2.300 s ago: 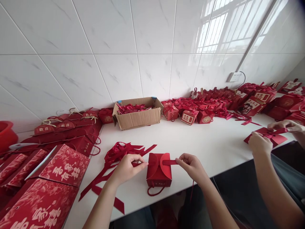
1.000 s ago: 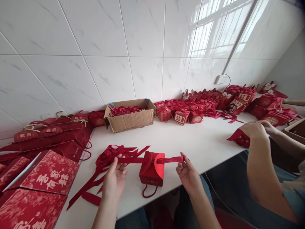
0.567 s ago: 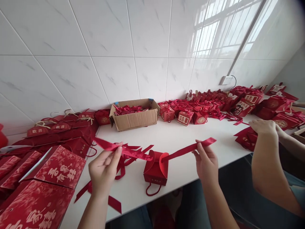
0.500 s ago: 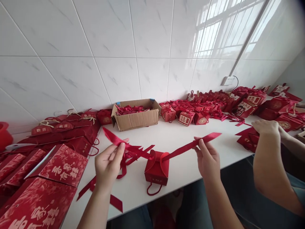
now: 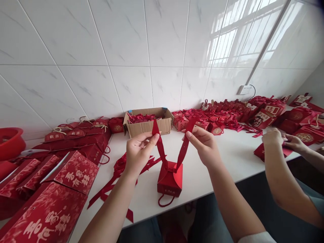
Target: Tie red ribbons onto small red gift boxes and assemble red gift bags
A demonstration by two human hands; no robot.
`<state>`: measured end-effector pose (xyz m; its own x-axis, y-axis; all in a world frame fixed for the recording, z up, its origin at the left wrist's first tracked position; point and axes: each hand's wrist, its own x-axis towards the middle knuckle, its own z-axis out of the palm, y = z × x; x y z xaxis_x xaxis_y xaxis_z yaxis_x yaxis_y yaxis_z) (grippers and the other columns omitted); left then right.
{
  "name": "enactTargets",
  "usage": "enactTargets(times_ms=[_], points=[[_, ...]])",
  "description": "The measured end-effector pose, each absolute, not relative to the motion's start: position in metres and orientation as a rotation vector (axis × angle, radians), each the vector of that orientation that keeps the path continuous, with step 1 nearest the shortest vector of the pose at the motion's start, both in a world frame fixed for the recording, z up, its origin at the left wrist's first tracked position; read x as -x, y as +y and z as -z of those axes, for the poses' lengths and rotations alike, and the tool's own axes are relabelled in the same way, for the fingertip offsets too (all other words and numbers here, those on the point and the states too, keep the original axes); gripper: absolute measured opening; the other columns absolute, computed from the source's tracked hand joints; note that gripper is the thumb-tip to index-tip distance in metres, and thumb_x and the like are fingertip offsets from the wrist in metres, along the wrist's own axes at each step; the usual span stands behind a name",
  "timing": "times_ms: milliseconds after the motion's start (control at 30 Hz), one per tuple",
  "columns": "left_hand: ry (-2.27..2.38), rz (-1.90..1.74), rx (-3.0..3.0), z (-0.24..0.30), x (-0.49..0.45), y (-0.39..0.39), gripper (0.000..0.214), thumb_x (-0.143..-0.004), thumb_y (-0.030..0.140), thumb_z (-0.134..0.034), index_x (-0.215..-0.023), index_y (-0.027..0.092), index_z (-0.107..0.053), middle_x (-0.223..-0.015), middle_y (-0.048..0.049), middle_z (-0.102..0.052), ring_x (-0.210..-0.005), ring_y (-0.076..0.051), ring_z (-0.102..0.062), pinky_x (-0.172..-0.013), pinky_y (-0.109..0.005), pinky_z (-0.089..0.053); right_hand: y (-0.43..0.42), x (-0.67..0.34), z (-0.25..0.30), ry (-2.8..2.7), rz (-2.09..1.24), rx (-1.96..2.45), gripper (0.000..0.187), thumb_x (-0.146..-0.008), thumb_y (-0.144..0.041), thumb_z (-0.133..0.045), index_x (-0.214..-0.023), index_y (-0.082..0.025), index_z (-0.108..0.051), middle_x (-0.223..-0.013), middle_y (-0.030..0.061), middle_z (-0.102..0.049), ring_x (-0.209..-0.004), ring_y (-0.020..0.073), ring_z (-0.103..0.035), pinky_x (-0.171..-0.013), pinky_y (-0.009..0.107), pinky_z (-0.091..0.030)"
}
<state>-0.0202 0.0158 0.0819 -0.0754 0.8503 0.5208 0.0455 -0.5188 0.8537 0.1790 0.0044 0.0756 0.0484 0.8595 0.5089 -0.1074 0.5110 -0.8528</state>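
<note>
A small red gift box [image 5: 170,184] stands on the white table, its top flaps folded together and a cord loop hanging at its front. A red ribbon [image 5: 182,151] runs through the top of the box, both ends raised in a V. My left hand [image 5: 142,148] pinches one end between thumb and fingers. The other end is pinched in my right hand [image 5: 202,143]. Left of the box, partly behind my left forearm, lie several loose red ribbons [image 5: 118,168].
A cardboard box [image 5: 149,128] of red ribbons stands by the wall. Finished-looking red boxes [image 5: 217,128] crowd the back right. Large red gift bags [image 5: 50,209] and a red basin [image 5: 10,143] are at left. A co-worker's hands [image 5: 273,136] handle a red box at right.
Both my hands have moved inward and up, bringing the ribbon ends from spread wide to close together above the box. The co-worker's hands have shifted on their box.
</note>
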Motion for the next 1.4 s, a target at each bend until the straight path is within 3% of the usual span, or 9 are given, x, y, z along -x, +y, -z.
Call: enactTargets(times_ms=[200,400,633,833,1033,1300,1400], points=[[0.957,-1.675,-1.688,-0.096,0.016,0.012,0.01,-0.078,0.03,-0.072,-0.08,0.022,-0.077,-0.081,-0.0029,-0.076,-0.072,-0.013,-0.065,-0.058,-0.02,-0.049,0.002,-0.174,-0.078,-1.294,-0.85,0.834,0.027,-0.082,-0.04,-0.067,-0.066,-0.018,-0.065,-0.062,-0.0017,-0.049,-0.063,0.0115,-0.044,-0.059,0.026,-0.034],[0.948,-1.69,-1.632,-0.099,0.014,0.015,0.013,-0.074,0.034,-0.077,-0.08,0.022,-0.077,-0.075,-0.0021,-0.074,-0.073,-0.013,-0.066,-0.063,-0.021,-0.05,0.0,-0.172,-0.079,-1.307,-0.882,0.846,0.026,-0.081,-0.039,-0.069,-0.065,-0.017,-0.065,-0.063,-0.0019,-0.048,-0.063,0.0105,-0.039,-0.058,0.026,-0.03],[0.901,-1.664,-1.561,-0.099,0.014,0.018,0.014,-0.073,0.035,-0.078,-0.077,0.022,-0.075,-0.07,0.0015,-0.07,-0.064,-0.009,-0.058,-0.06,-0.017,-0.046,0.004,-0.17,-0.077,-1.293,-0.95,0.817,0.023,-0.081,-0.04,-0.07,-0.073,-0.019,-0.071,-0.068,-0.0003,-0.061,-0.065,0.0115,-0.052,-0.062,0.026,-0.04],[0.932,-1.547,-1.678,-0.102,0.013,0.014,0.019,-0.078,0.039,-0.072,-0.072,0.02,-0.072,-0.062,0.0018,-0.063,-0.056,-0.008,-0.052,-0.05,-0.018,-0.04,0.008,-0.163,-0.085,-1.273,-1.086,0.776,0.025,-0.077,-0.041,-0.072,-0.076,-0.016,-0.068,-0.064,0.001,-0.067,-0.059,0.0138,-0.063,-0.061,0.028,-0.052],[0.972,-1.43,-1.842,-0.103,0.011,0.012,0.024,-0.08,0.04,-0.068,-0.071,0.018,-0.07,-0.063,-0.0009,-0.064,-0.057,-0.012,-0.053,-0.052,-0.023,-0.041,0.007,-0.157,-0.09,-1.377,-1.171,0.719,0.025,-0.079,-0.04,-0.07,-0.086,-0.016,-0.069,-0.062,-0.0007,-0.065,-0.053,0.0122,-0.06,-0.054,0.027,-0.051],[0.953,-1.2,-1.924,-0.1,0.013,0.012,0.028,-0.086,0.042,-0.06,-0.075,0.017,-0.069,-0.073,-0.004,-0.069,-0.069,-0.015,-0.061,-0.062,-0.025,-0.045,0.008,-0.155,-0.086,-1.496,-1.129,0.686,0.032,-0.089,-0.041,-0.059,-0.071,-0.016,-0.062,-0.063,-0.0001,-0.064,-0.057,0.0108,-0.061,-0.059,0.025,-0.049],[0.942,-1.159,-1.829,-0.097,0.016,0.014,0.024,-0.084,0.042,-0.063,-0.086,0.018,-0.065,-0.076,-0.0031,-0.068,-0.071,-0.015,-0.062,-0.063,-0.025,-0.047,0.01,-0.156,-0.085,-1.492,-1.172,0.7,0.034,-0.089,-0.045,-0.059,-0.07,-0.016,-0.06,-0.062,-0.0001,-0.065,-0.058,0.0111,-0.062,-0.061,0.025,-0.05]])
